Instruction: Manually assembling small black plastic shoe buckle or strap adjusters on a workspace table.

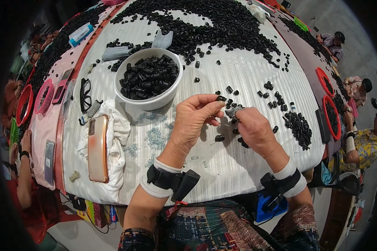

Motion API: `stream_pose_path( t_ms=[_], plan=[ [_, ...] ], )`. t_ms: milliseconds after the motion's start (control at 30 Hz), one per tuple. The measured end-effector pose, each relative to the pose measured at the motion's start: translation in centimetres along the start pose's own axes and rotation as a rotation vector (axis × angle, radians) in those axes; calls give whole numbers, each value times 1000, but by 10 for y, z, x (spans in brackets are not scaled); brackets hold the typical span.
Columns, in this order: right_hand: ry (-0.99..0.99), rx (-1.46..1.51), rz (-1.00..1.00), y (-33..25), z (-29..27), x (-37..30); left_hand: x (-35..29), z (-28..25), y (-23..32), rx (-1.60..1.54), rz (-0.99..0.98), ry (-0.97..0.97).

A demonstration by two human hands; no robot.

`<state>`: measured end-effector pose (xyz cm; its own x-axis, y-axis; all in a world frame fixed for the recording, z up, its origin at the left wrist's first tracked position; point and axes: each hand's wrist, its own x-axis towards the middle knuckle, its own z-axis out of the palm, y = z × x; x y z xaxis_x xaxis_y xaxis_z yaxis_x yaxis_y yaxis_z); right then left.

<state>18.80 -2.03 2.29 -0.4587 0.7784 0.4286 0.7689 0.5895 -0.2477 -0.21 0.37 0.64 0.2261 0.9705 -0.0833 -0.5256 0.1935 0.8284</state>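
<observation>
On a white striped cloth (pixel 226 175), right of a white bowl (pixel 148 104) of black pieces (pixel 148 77), the left hand (pixel 190 119) pinches a small black part (pixel 221 98); the right hand (pixel 257 130) curls nearby, its grip impossible to tell.

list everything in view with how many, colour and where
tub: one, white, left of centre
black parts: countless, black, in tub and loose beyond
small pieces: one pile, black, right
springs: many, bluish-grey, below tub
cloth pieces: two, grey, beyond tub
eyeglasses: one pair, black, left
cased phone: one, orange-edged, on white cloth
grey phone: one, grey, far left
baskets: several, red, pink, green, both sides
co-workers: several, mixed clothing, both sides
wristbands: two, white, under black straps
left hand: one, bare, centre, pinching a black part
right hand: one, right of centre, fingertips at something grey
</observation>
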Motion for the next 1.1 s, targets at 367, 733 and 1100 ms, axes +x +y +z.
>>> stream_pose_path(
  t_ms=[367,733,1100],
  plan=[
    [-105,-29,83,4,12,6,0,3,2,10,-10,19],
    [138,1109,615,-9,-21,12,-3,3,0,22,-84,-97],
    [286,995,488,-27,-19,20,-5,6,-1,64,-104,-150]
  ],
)
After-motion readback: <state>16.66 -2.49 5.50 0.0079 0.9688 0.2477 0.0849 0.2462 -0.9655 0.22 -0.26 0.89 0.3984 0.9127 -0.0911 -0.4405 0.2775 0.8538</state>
